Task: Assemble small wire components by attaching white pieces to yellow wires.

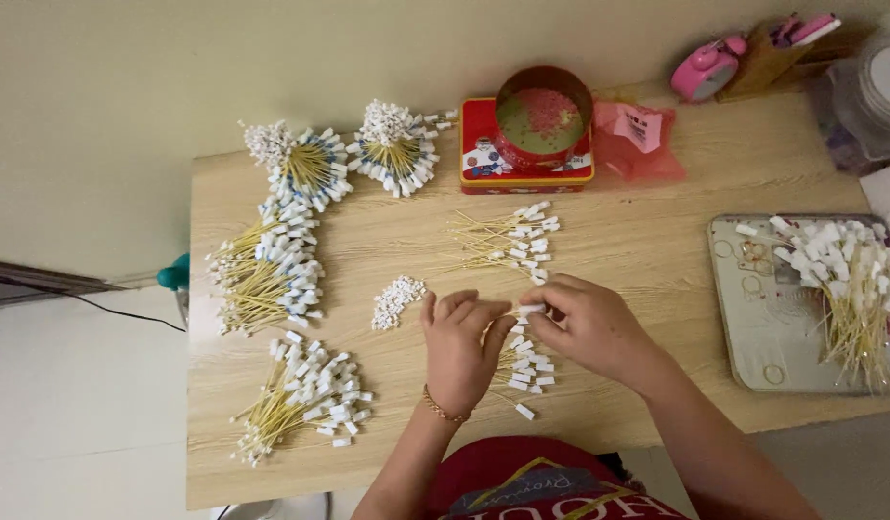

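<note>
My left hand (461,349) and my right hand (589,325) meet over the middle of a light wooden table (647,250). The right fingers pinch a small white tag (529,310) on a thin yellow string. The left fingers curl beside it and touch the same piece. Under both hands lies a loose pile of yellow strings with white tags (525,364). A small heap of white beads (395,299) sits just left of my left hand. Another loose pile of tagged strings (508,239) lies behind the hands.
Bundles of tagged strings (270,270) line the table's left side, with fanned bundles (395,146) at the back. A red tin with a round container (536,130) stands at the back. A metal tray (768,318) of tagged strings sits right. A pink clock (705,67) stands far right.
</note>
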